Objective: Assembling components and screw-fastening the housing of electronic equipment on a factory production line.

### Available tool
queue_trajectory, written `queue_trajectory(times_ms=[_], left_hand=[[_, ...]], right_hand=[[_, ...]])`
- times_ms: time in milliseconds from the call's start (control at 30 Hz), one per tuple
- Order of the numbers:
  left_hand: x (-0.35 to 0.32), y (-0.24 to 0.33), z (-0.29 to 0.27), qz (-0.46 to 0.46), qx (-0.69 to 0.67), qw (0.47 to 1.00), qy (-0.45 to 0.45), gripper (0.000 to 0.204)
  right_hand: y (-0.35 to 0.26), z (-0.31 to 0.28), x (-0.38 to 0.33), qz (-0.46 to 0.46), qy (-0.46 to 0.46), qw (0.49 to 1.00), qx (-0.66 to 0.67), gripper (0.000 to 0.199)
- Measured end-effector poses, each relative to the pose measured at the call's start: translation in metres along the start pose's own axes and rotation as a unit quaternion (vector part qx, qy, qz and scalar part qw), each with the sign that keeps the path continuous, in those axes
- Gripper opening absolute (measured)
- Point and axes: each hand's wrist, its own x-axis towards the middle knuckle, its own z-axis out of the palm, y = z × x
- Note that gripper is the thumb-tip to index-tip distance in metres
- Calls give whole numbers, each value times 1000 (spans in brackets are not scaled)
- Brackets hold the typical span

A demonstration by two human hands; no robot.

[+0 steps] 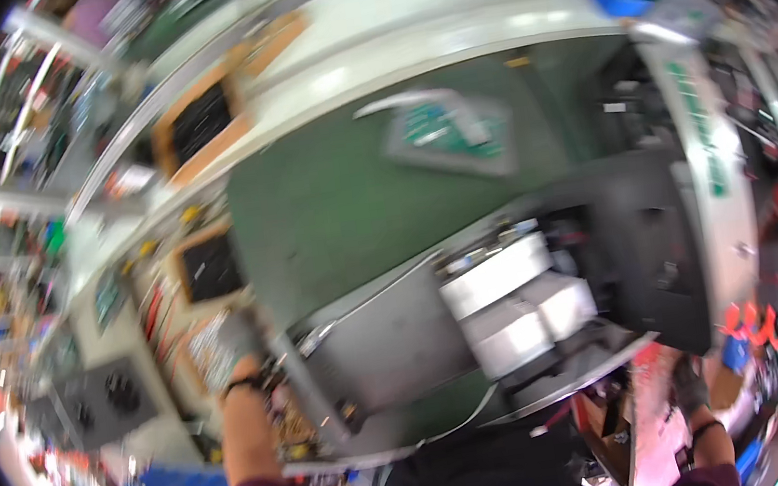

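Packet (210,356) lies left of nearer left hand (240,337), frame's lower left; right hand (689,387) lower right; fingers' state unclear.

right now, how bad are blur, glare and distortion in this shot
Head view: smeared throughout, likely by motion, with left hand and right hand both soft; head view: bright highlights on the white shelf, lower left blown out; head view: shelf edges bow, corners black.
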Motion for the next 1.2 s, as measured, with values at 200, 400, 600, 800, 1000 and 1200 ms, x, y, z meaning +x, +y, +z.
queue_trajectory(times_ms=[200,400,600,800,1000,1200], left_hand=[[-24,-58,4,-25,-663,747,44,15],[-179,51,-165,-35,-889,445,-103,15],[-311,181,-284,262,-797,518,-166,28],[-398,336,-333,376,-659,568,-320,28],[-431,452,-296,381,-584,533,-479,23],[-432,507,-266,324,-669,357,-566,35]], right_hand=[[-4,2,-11,-79,186,896,-395,52],[18,-19,-15,-140,232,916,-294,25],[27,-63,-33,-158,220,961,-58,29],[15,-88,-100,-116,202,813,534,43],[17,-131,-164,-259,163,540,784,62],[39,-142,-182,-301,100,537,782,80]])
